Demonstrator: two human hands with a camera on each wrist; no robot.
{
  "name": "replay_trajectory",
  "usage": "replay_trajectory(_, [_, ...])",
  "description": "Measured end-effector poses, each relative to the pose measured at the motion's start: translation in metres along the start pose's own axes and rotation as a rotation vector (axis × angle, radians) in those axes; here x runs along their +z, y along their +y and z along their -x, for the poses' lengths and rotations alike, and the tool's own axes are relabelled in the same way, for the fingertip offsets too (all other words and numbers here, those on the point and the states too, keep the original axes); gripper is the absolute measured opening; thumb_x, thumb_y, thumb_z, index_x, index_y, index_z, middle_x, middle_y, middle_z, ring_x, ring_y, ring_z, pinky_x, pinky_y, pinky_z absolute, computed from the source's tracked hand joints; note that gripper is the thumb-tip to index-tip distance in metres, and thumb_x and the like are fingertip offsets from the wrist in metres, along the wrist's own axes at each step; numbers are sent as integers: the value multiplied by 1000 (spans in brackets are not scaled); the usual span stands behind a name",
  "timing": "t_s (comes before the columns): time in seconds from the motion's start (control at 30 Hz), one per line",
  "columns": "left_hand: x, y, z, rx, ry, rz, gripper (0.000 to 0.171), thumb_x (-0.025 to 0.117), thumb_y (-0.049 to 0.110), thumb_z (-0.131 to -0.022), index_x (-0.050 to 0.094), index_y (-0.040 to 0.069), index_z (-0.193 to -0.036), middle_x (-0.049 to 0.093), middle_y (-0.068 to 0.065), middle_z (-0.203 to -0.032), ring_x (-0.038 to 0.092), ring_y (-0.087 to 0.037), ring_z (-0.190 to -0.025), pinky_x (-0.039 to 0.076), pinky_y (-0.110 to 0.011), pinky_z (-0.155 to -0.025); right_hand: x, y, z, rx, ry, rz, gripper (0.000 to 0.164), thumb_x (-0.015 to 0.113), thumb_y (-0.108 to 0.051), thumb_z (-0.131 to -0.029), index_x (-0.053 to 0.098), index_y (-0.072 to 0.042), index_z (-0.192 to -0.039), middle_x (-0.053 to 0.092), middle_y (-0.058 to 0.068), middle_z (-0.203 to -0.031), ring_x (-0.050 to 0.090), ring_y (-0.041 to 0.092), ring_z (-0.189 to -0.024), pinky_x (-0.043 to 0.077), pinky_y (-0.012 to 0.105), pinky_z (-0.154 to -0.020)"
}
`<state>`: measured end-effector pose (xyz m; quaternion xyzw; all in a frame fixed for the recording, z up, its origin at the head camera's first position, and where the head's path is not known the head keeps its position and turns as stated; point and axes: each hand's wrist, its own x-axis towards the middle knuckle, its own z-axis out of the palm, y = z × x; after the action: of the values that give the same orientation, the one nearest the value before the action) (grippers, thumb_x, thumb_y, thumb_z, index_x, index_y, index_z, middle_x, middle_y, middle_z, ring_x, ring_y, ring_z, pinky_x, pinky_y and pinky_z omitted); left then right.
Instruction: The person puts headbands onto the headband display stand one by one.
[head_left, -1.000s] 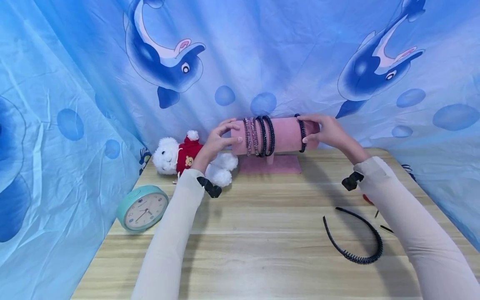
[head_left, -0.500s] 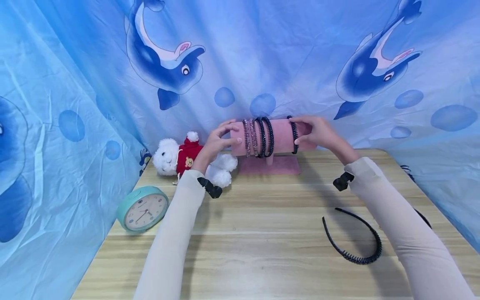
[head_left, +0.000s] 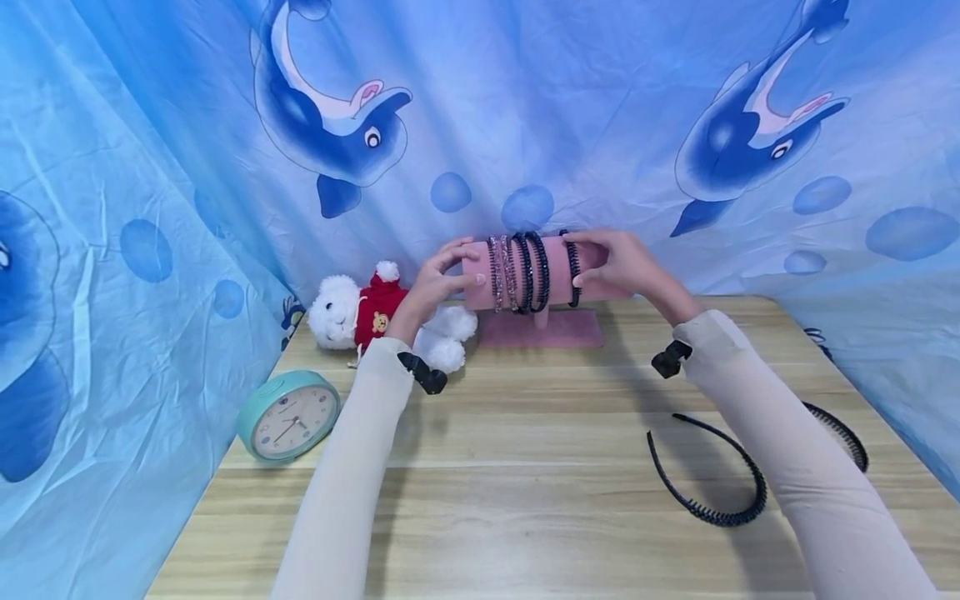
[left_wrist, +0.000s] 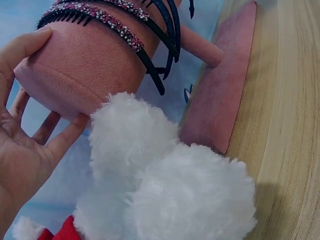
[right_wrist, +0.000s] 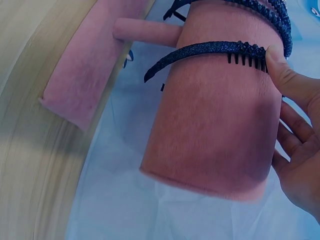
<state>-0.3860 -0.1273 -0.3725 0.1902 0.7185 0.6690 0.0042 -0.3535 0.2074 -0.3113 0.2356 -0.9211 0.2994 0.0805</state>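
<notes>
A pink velvety roll on a stand (head_left: 555,279) is at the back of the table, with several headbands worn round it. Toward its left end are pink glittery headbands (head_left: 509,275), then dark ones (head_left: 537,271). My left hand (head_left: 435,287) holds the roll's left end, thumb on the near side and fingers round the edge in the left wrist view. My right hand (head_left: 618,262) pinches a dark toothed headband (right_wrist: 205,48) on the roll's right part. In the right wrist view the thumb presses its toothed section, and the other fingers are partly hidden behind the roll.
A white plush bear (head_left: 333,312) in a red top lies left of the stand, close to my left wrist. A teal clock (head_left: 296,421) stands nearer. One black headband (head_left: 723,518) lies front right; another (head_left: 851,442) is partly covered by my right sleeve.
My right hand has slid the dark headband leftward along the roll, toward the other headbands. More of the far-right headband on the table shows. The left hand keeps its place.
</notes>
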Motion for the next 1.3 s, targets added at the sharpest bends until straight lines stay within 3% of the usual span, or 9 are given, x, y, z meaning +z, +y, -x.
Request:
replay_trajectory(0.23, [1,1,-2,0,-8,8,27,78,7,-86,70,21,-107,44,11,-157,40,-21,-146,54,-47,-106,5,-7,-4,-4,0,-2,73,88,-11,-76,59,-15,-143,55,17,-150,48,41,-139,36,56,-120])
replay_trajectory(0.67, [0,-2,0,-1,-4,16,27,78,5,-84,70,21,-105,44,10,-157,41,-23,-145,55,-47,-105,14,-11,-9,-36,-22,-67,74,88,-6,-76,57,-12,-143,55,16,-149,48,38,-139,35,52,-122])
replay_trajectory(1.3, [-2,1,-2,-15,-16,5,28,79,7,-85,69,21,-107,41,10,-159,38,-22,-148,53,-49,-108,13,-14,-11,-64,-23,-32,75,88,-9,-76,57,-14,-144,54,15,-151,45,38,-142,32,54,-124])
